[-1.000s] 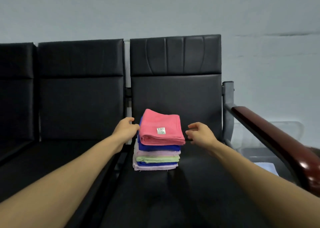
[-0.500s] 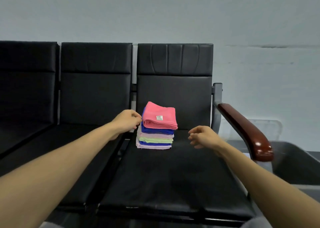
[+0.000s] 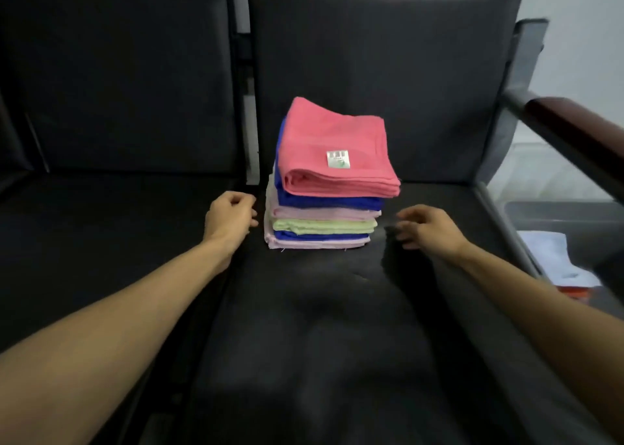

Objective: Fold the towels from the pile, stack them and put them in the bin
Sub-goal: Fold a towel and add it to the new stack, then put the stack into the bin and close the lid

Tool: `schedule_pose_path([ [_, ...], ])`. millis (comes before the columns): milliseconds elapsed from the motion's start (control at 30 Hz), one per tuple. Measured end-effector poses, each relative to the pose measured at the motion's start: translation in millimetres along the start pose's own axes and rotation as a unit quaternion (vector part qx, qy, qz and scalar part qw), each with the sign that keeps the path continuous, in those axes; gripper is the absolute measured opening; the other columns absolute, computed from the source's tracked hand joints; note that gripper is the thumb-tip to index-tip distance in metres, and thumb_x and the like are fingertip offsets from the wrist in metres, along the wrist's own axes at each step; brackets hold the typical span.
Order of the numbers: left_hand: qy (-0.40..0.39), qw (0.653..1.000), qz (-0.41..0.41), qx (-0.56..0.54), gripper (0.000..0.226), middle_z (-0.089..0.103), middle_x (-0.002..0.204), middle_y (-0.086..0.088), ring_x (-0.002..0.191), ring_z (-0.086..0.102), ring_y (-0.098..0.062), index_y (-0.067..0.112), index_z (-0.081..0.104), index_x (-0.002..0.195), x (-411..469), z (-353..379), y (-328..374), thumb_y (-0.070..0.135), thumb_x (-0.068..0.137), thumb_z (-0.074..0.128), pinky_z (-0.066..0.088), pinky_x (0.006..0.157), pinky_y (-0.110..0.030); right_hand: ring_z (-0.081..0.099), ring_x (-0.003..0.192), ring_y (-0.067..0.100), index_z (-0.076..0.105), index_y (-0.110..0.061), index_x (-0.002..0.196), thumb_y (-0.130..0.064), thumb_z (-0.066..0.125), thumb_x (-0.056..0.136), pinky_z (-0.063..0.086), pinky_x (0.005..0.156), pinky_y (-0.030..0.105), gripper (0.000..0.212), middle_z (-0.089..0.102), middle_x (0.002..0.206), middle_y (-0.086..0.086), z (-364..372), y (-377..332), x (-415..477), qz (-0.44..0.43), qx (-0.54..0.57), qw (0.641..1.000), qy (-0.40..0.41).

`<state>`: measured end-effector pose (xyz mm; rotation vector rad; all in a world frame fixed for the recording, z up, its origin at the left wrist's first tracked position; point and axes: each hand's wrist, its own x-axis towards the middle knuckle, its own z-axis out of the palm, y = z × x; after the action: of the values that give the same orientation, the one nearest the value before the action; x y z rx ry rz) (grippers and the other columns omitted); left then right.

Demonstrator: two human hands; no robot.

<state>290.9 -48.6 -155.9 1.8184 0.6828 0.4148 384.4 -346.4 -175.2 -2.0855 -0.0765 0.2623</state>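
A stack of several folded towels (image 3: 324, 208) stands on the black seat (image 3: 337, 326), with a pink towel (image 3: 337, 147) bearing a white label on top and blue, lilac and green ones beneath. My left hand (image 3: 229, 218) hovers just left of the stack's lower half, fingers loosely curled and holding nothing. My right hand (image 3: 429, 228) sits to the right of the stack, a short gap away, fingers loosely bent and empty. The grey bin (image 3: 557, 215) lies at the right beyond the armrest, with a white towel (image 3: 553, 259) and something red inside.
Another black seat (image 3: 101, 242) adjoins on the left. A dark wooden armrest (image 3: 574, 130) on a metal frame runs between the seat and the bin. The black backrests (image 3: 371, 73) rise directly behind the stack.
The view has closed in and tilted down onto the seat. Both hands have dropped from the stack's upper part to its lower sides. The stack has not moved.
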Motion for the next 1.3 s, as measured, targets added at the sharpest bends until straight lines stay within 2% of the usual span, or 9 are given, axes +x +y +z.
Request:
schedule_pose_path([
  [100,-0.023,0.999,-0.042,-0.003,0.016,0.064,0.080,-0.001,0.076,0.065,-0.018,0.018,0.063,0.096,17.9,1.7,1.4,0.027,0.094,0.050,0.047,0.068,-0.030,0.064,0.076,0.021,0.055,-0.009,0.107,0.001,0.052,0.094,0.055,0.064,0.029,0.017,0.064,0.093,0.009,6.9,-6.0,12.6,0.047,0.046,0.998,0.015],
  [400,-0.226,0.957,-0.175,0.053,0.026,0.069,0.097,-0.004,0.092,0.066,-0.017,0.018,0.055,0.110,-6.4,-65.1,162.2,0.039,0.097,0.047,0.048,0.080,-0.031,0.066,0.086,0.029,0.061,-0.007,0.117,-0.008,0.059,0.087,0.054,0.088,0.052,0.031,0.067,0.105,0.010,-37.0,-140.1,-40.0,0.215,0.027,0.976,0.030],
  [533,-0.282,0.938,-0.156,0.130,0.020,0.066,0.099,0.001,0.095,0.064,-0.014,0.023,0.055,0.107,-11.2,-114.1,241.1,0.038,0.095,0.051,0.049,0.092,-0.034,0.065,0.101,0.035,0.061,-0.005,0.119,-0.016,0.055,0.088,0.051,0.093,0.049,0.033,0.067,0.112,0.015,-63.0,-227.4,-75.9,0.236,-0.025,0.971,0.021],
  [600,-0.301,0.929,-0.150,0.153,0.021,0.065,0.101,0.000,0.098,0.063,-0.015,0.022,0.057,0.109,-9.4,-131.3,267.0,0.036,0.094,0.052,0.049,0.093,-0.036,0.063,0.088,0.038,0.061,0.006,0.107,-0.018,0.053,0.089,0.051,0.085,0.051,0.031,0.066,0.096,0.020,-70.5,-256.2,-88.2,0.238,-0.054,0.970,0.015],
  [800,-0.330,0.911,-0.157,0.194,0.014,0.065,0.098,0.001,0.097,0.062,-0.018,0.022,0.060,0.100,10.3,-133.8,282.1,0.032,0.093,0.055,0.049,0.096,-0.041,0.064,0.100,0.028,0.059,-0.011,0.119,-0.037,0.060,0.088,0.053,0.091,0.046,0.039,0.065,0.110,0.007,-81.3,-270.4,-80.9,0.286,-0.015,0.958,0.012],
  [933,-0.338,0.899,-0.199,0.195,0.010,0.065,0.097,0.000,0.092,0.061,-0.017,0.022,0.054,0.087,25.5,-104.9,264.7,0.031,0.093,0.054,0.044,0.085,-0.032,0.054,0.069,0.014,0.055,-0.016,0.116,-0.050,0.061,0.084,0.048,0.068,0.031,0.047,0.055,0.086,-0.004,-72.9,-250.9,-53.9,0.314,0.005,0.948,-0.050],
  [1000,-0.313,0.905,-0.223,0.182,0.011,0.061,0.097,-0.001,0.089,0.057,-0.014,0.022,0.049,0.087,36.2,-78.6,251.8,0.031,0.092,0.054,0.040,0.077,-0.027,0.060,0.085,0.017,0.052,-0.012,0.124,-0.056,0.062,0.082,0.051,0.080,0.034,0.061,0.059,0.100,-0.001,-67.4,-234.4,-32.5,0.321,0.006,0.944,-0.070],
  [1133,-0.271,0.905,-0.275,0.177,0.046,0.050,0.114,0.002,0.092,0.052,-0.011,0.017,0.037,0.128,52.6,-21.0,225.7,0.036,0.092,0.059,0.040,0.067,-0.023,0.050,0.125,0.026,0.034,-0.008,0.144,-0.056,0.065,0.083,0.041,0.106,0.040,0.084,0.047,0.140,0.006,-57.2,-209.3,13.4,0.346,0.022,0.932,-0.106],
  [1300,-0.203,0.904,-0.349,0.141,0.101,0.038,0.144,-0.007,0.124,0.049,-0.027,0.020,0.017,0.150,66.8,40.9,181.5,0.052,0.073,0.074,0.045,0.099,-0.049,0.047,0.127,0.024,0.018,-0.008,0.150,-0.052,0.073,0.077,0.037,0.094,0.031,0.101,0.040,0.147,0.008,-40.2,-171.9,64.6,0.370,0.072,0.912,-0.162],
])
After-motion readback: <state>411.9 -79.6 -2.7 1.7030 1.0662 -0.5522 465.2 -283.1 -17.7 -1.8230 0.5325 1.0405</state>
